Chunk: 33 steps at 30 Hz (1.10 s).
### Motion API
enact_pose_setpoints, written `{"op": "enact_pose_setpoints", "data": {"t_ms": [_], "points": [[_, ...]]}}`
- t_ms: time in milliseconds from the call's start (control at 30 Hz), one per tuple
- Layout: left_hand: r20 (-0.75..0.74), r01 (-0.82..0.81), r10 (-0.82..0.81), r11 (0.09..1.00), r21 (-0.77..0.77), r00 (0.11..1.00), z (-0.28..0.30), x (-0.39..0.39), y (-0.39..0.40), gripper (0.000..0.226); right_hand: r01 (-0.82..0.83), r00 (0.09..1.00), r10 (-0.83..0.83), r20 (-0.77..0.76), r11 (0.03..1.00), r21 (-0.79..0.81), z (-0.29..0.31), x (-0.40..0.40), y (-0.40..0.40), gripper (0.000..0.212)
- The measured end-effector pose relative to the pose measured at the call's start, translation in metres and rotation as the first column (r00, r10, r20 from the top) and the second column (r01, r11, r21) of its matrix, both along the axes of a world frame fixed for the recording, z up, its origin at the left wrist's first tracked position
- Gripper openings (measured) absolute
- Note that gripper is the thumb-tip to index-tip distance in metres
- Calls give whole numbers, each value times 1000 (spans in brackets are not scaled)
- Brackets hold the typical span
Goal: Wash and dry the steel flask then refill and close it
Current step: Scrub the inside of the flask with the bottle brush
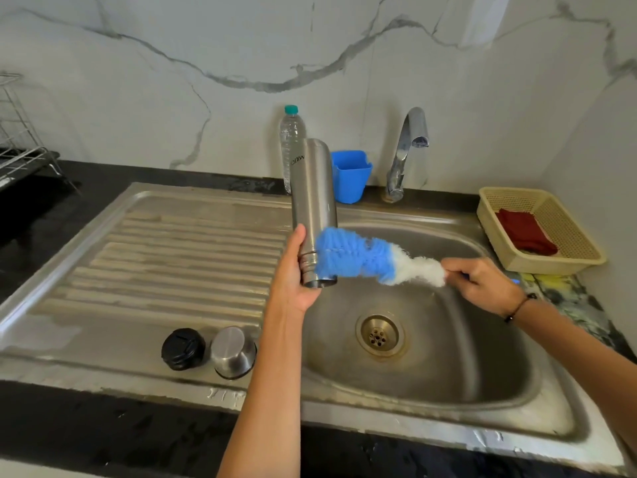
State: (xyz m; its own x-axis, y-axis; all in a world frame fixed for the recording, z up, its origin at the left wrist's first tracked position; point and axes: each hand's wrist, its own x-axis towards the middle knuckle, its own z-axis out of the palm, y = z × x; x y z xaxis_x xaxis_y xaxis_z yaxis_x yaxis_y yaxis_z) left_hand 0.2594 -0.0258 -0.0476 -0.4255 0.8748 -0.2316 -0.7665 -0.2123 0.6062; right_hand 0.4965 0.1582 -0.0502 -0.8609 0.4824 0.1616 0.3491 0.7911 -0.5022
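My left hand (293, 274) grips the steel flask (313, 194) near its threaded neck, holding it upside down over the sink basin's left edge, mouth toward me. My right hand (482, 281) holds a bottle brush (365, 258) with blue and white bristles; its blue end presses against the flask's lower side by the neck. The black inner stopper (183, 348) and the steel cup lid (233, 352) rest on the drainboard near the front edge.
The steel sink (448, 357) has a brass drain (380, 334) and a tap (406, 146) behind. A plastic water bottle (291, 139) and blue cup (351, 175) stand at the back. A beige basket (537, 201) holds a red cloth (525, 232). A wire rack (20, 146) is far left.
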Motion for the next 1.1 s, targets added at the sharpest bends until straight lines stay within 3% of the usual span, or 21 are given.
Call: {"op": "enact_pose_setpoints", "data": {"t_ms": [100,233,300,400,500,667,767,867,967,1100], "points": [[31,-17,17,1000,20,999,0,2,4,63,-14,999,14,-29,1000,-8,-1,-2,-7,20],[-31,25,-24,1000,10,999,0,0,5,41,-78,996,80,-37,996,42,12,-22,-17,30],[-58,52,-52,999,0,997,1,-2,2,50,-82,996,83,-20,995,65,15,-19,-14,34],[-40,32,-33,999,-25,999,3,-4,-2,71,-41,999,40,11,994,103,7,0,-1,17],[2,16,-16,995,-95,1000,0,-5,-2,88,-31,999,25,41,988,148,3,1,1,25],[-68,35,-46,987,-157,997,-4,4,-2,80,-147,989,143,40,976,159,18,-28,-18,17],[-53,-25,20,996,-89,998,-1,-3,-1,83,-69,996,60,63,986,149,8,-10,1,16],[-10,-30,30,999,-23,1000,0,-10,1,69,-20,996,9,91,993,119,4,-1,9,19],[6,107,-107,991,-85,994,-3,-6,2,65,-115,991,109,73,990,80,15,-23,-10,20],[-24,36,-40,985,-168,999,-6,-8,0,75,-125,990,120,77,991,55,20,-23,-6,18]]}}
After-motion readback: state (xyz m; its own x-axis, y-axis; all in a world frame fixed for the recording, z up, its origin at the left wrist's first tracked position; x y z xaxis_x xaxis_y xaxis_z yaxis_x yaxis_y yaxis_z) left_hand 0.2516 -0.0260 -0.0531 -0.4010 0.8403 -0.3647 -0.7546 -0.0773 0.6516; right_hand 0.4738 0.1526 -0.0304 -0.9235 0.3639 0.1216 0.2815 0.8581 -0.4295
